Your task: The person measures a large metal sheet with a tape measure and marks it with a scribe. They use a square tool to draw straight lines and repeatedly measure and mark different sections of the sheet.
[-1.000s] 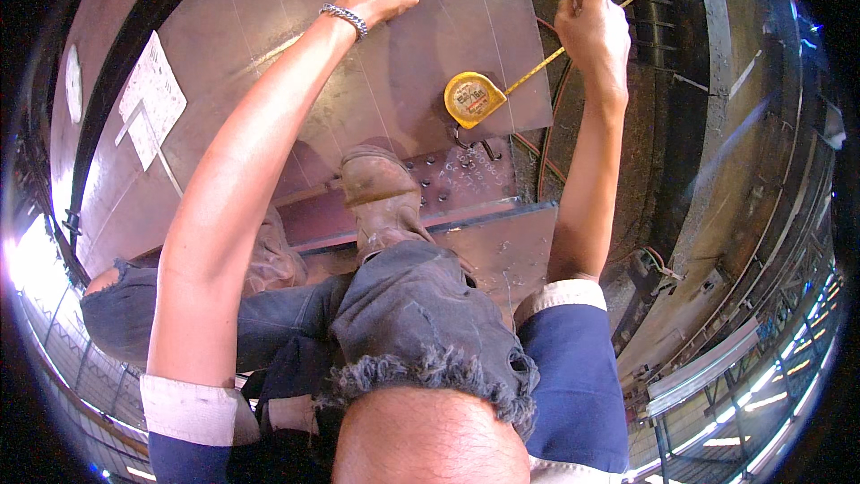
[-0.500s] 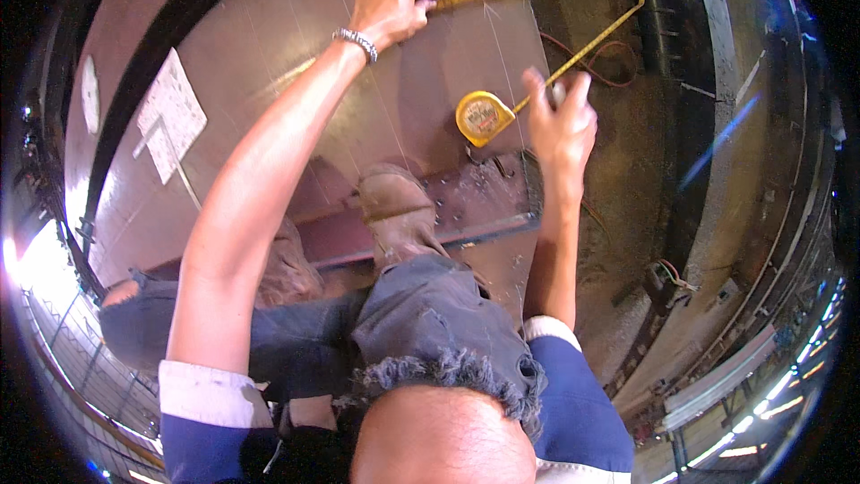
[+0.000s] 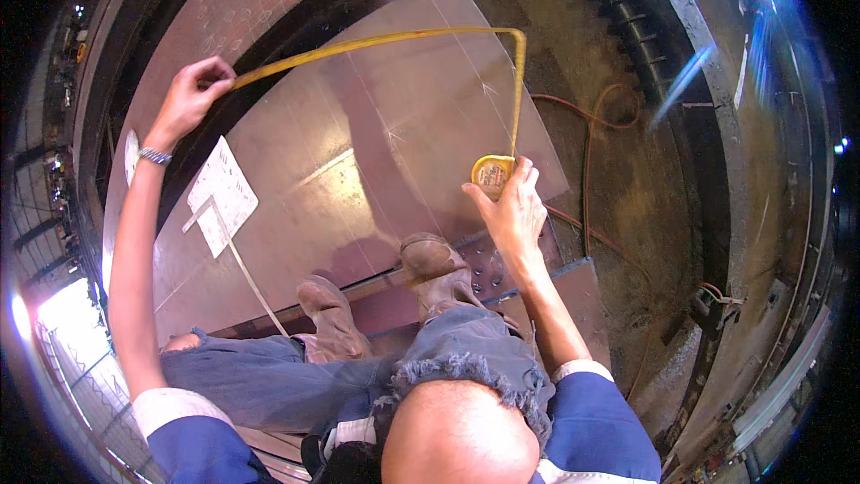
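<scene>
Left hand (image 3: 190,103) pinched on a yellow tape (image 3: 385,38), right hand (image 3: 518,213) clasped around its case (image 3: 492,176), tape bent sharply above a metal sheet (image 3: 439,134), L-shaped ruler (image 3: 246,260) over a white card (image 3: 235,193) at left, boots (image 3: 434,262) below.

The hands (image 3: 517,217) have spread, the right now gripping the tape measure (image 3: 491,176).

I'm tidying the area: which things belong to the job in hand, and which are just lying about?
In use:
tape case, at the right hand
blade, in the left hand
plate beneath

Apparently lying about:
white sheet
square, partly on it
hose
</scene>
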Demonstrator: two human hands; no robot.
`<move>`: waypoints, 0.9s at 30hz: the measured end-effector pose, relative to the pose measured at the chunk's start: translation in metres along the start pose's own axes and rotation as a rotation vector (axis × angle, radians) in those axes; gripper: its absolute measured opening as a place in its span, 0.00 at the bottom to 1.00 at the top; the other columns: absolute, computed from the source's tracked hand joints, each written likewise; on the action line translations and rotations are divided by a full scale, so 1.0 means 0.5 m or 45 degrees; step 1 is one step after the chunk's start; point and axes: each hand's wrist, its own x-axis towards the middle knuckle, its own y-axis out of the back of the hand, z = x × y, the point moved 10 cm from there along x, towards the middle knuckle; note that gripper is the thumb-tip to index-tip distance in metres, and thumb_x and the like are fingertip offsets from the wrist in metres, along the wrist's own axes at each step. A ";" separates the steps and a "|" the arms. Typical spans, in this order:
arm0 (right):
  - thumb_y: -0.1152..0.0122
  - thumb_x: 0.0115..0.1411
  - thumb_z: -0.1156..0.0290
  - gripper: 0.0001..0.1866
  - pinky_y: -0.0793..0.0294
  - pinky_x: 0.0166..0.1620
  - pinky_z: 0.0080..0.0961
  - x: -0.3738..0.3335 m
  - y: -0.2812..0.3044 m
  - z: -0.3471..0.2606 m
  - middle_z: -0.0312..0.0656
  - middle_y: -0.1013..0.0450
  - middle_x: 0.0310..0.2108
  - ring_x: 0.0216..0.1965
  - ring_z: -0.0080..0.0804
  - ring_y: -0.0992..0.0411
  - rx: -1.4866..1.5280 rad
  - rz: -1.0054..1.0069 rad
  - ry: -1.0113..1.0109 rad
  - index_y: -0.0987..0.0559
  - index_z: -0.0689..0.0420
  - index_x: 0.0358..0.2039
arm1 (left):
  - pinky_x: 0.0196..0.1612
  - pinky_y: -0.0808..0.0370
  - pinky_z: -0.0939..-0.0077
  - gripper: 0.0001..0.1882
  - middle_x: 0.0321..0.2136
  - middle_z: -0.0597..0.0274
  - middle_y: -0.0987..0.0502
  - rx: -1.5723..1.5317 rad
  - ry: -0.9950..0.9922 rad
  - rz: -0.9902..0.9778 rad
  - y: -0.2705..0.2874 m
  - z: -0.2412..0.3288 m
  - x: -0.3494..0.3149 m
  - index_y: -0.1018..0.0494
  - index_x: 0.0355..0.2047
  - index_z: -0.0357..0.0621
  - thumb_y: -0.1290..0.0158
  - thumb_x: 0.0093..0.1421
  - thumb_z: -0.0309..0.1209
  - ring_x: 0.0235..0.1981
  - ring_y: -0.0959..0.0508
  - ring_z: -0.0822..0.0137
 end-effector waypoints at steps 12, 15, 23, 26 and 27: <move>0.34 0.41 0.79 0.35 0.24 0.46 0.46 -0.001 -0.011 -0.096 0.50 0.34 0.49 0.50 0.53 0.28 -0.110 -0.093 0.454 0.31 0.50 0.53 | 0.35 0.24 0.73 0.09 0.25 0.64 0.19 0.124 0.556 -0.207 0.085 -0.484 -0.580 0.21 0.29 0.39 0.35 0.46 0.22 0.28 0.22 0.72; 0.38 0.42 0.86 0.34 0.24 0.47 0.45 0.002 -0.034 -0.124 0.48 0.33 0.49 0.50 0.52 0.29 -0.199 -0.195 0.599 0.31 0.50 0.53 | 0.36 0.22 0.71 0.10 0.26 0.59 0.17 0.066 0.833 -0.596 -0.067 -0.641 -0.795 0.18 0.29 0.40 0.32 0.44 0.22 0.29 0.18 0.70; 0.40 0.44 0.87 0.32 0.21 0.47 0.43 -0.043 -0.111 -0.242 0.56 0.36 0.54 0.51 0.55 0.30 -0.427 -0.300 0.978 0.31 0.54 0.52 | 0.47 0.22 0.69 0.11 0.34 0.59 0.15 -0.217 1.270 -0.592 -0.410 -0.699 -1.103 0.15 0.36 0.47 0.34 0.51 0.32 0.38 0.17 0.65; 0.39 0.45 0.86 0.32 0.20 0.44 0.43 -0.055 -0.097 -0.238 0.60 0.37 0.54 0.53 0.56 0.31 -0.449 -0.288 1.010 0.29 0.54 0.54 | 0.44 0.22 0.67 0.16 0.36 0.58 0.16 0.007 0.955 0.065 -0.421 -0.649 -1.002 0.18 0.38 0.46 0.33 0.51 0.38 0.37 0.17 0.60; 0.39 0.45 0.86 0.33 0.20 0.44 0.42 -0.061 -0.091 -0.241 0.60 0.37 0.54 0.53 0.56 0.31 -0.464 -0.255 1.047 0.29 0.54 0.54 | 0.43 0.22 0.66 0.17 0.35 0.58 0.16 -0.044 0.981 0.192 -0.428 -0.629 -0.974 0.19 0.38 0.45 0.33 0.51 0.40 0.37 0.17 0.59</move>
